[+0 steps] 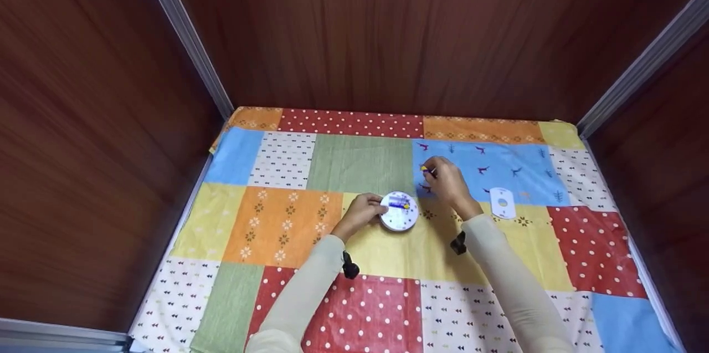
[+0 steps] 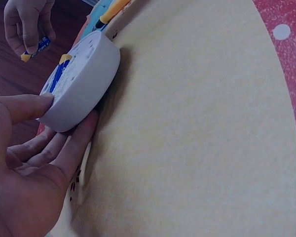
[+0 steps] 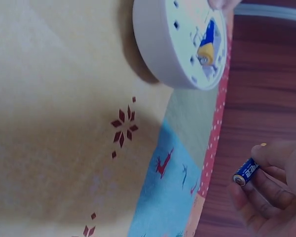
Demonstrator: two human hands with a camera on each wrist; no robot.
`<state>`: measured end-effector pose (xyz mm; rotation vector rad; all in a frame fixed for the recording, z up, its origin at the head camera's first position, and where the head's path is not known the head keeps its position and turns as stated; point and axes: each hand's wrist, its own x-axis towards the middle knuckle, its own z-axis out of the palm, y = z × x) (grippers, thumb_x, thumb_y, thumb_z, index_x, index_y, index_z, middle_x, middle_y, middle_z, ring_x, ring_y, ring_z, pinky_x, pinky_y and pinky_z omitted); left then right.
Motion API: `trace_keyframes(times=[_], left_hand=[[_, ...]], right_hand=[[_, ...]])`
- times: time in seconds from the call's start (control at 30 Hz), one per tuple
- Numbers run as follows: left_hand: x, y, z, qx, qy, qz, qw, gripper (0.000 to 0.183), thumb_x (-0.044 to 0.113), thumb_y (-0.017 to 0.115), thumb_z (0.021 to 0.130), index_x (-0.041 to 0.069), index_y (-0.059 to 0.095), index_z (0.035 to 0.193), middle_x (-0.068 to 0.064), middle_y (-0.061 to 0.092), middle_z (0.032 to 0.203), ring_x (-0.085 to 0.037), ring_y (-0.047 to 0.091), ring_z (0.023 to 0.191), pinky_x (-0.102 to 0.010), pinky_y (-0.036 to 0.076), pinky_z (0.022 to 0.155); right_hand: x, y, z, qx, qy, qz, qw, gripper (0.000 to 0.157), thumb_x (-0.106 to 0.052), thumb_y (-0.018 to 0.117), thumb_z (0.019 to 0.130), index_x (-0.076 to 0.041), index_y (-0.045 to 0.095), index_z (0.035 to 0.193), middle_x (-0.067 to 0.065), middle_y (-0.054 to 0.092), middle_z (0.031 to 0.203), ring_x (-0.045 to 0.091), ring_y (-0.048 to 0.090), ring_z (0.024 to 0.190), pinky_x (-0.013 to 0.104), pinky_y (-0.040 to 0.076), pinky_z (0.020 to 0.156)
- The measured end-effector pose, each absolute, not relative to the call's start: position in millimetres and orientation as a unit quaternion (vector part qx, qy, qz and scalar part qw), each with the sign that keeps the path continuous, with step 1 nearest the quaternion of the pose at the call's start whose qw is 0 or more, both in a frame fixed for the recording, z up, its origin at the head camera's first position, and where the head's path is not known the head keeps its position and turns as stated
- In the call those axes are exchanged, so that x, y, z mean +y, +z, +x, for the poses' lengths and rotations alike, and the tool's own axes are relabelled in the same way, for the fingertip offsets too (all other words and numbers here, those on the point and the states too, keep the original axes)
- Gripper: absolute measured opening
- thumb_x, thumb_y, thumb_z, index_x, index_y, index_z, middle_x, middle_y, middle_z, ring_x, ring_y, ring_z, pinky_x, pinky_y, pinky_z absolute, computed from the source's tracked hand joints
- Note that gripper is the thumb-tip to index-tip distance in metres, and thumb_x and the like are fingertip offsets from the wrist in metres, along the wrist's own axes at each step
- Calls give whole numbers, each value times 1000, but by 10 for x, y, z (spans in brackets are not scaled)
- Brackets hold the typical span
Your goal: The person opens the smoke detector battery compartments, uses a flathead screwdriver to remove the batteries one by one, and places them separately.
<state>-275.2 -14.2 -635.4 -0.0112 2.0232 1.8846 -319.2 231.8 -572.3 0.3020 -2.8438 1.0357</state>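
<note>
White plastic makes up the round case [image 1: 397, 220], near the middle of the patchwork cloth [image 1: 376, 256], battery side up, where the left hand [image 1: 363, 211] pinches its rim, thumb above and fingers beneath, apparently to steady it around the battery inside [image 3: 208, 38]. Apart from it, the right hand [image 1: 446, 182] grips a loose battery [image 3: 248, 171] between thumb and fingers, both ends showing, perhaps for easy turning; the flat white plate [image 1: 503, 195] lies to the right, likely leaving the hands room.

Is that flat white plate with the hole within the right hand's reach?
Probably yes: the plate lies uncovered nearby, though the right hand pinches a blue-and-yellow cylindrical battery.
</note>
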Motion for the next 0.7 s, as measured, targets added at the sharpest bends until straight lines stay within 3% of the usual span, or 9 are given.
trace_keyframes(times=[0.7], left_hand=[[-163,-6367,-2749,726,662,-3,185,34,6,73,95,-10,67,124,-16,75,109,-13,69,84,-31,65,81]], right_hand=[[2485,-5728,-3386,-944,317,83,42,17,-7,64,105,2,69,118,23,70,118,38,69,109,53,58,93]])
